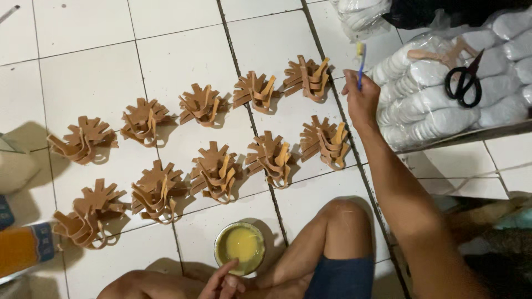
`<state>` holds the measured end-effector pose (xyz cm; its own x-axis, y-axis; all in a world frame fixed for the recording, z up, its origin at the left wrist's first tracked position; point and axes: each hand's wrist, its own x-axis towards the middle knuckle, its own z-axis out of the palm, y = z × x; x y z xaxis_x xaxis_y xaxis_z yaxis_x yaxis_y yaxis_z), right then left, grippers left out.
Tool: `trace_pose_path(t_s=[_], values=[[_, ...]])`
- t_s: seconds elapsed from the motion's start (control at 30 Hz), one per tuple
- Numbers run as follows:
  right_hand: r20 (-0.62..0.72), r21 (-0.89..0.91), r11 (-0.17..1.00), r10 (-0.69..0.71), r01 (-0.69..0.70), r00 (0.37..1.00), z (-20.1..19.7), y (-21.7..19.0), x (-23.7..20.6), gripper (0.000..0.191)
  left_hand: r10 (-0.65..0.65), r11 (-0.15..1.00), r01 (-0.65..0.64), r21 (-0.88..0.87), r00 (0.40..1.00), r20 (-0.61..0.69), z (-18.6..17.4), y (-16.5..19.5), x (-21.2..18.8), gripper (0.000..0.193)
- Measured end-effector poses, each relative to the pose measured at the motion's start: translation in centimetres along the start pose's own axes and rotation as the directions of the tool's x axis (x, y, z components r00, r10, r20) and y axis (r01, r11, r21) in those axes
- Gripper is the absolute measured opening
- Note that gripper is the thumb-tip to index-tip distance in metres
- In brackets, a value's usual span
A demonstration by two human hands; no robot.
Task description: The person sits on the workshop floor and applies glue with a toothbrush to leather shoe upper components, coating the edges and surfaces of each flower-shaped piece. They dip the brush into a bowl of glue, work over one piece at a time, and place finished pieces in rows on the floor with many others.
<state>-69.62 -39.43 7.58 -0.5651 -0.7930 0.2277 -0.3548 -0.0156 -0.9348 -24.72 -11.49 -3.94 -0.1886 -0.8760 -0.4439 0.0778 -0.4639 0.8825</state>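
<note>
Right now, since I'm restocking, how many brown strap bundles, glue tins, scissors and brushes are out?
Brown strap bundles: 10, in two rows of 5 on the floor tiles
Tin of yellow glue: 1
Black scissors: 1
Brush: 1, held in the right hand
Total: 13

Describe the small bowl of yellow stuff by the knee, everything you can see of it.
The bowl is small, round and shallow, with a thin, dull metallic-looking rim. It sits upright on the white tiled floor, partly filled with an opaque, glossy yellow liquid or paste. It lies between the person's bent legs, just below the rows of tan strap bundles. The left hand reaches up to its lower rim, fingertips at or touching the edge. The right hand, holding a brush, is far from it.
</note>
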Motion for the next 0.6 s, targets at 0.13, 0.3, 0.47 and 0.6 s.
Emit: trace_pose_path(t_s=[0.13, 0.3, 0.47, 0.6], values=[[-0.033, 0.093, 0.987, 0.132, -0.128, 0.991, -1.3, -1.5, -7.6, 0.021, 0.139, 0.989, -0.138, -0.059, 0.990, 0.027, -3.9, 0.6, -2.6, 0.043], [0.138, 0.160, 0.978, 0.116, -0.138, 0.984, 0.0, -2.7, -20.6, 0.022, 0.177, 0.966, -0.224, -0.128, 0.936, -0.304, -9.9, 2.7, -7.4, 0.036], [0.283, 0.108, 0.940, 0.283, -0.323, 0.916, 2.8, -3.3, -31.0, 0.025, 0.233, 0.948, -0.315, -0.034, 0.765, -0.601, -15.1, 5.3, -14.3, 0.033], [0.374, -0.026, 0.975, 0.213, -0.220, 0.903, 4.2, -4.2, -37.4, 0.028, 0.230, 0.970, -0.214, 0.117, 0.647, -0.727, -19.4, 6.1, -18.3, 0.031]])
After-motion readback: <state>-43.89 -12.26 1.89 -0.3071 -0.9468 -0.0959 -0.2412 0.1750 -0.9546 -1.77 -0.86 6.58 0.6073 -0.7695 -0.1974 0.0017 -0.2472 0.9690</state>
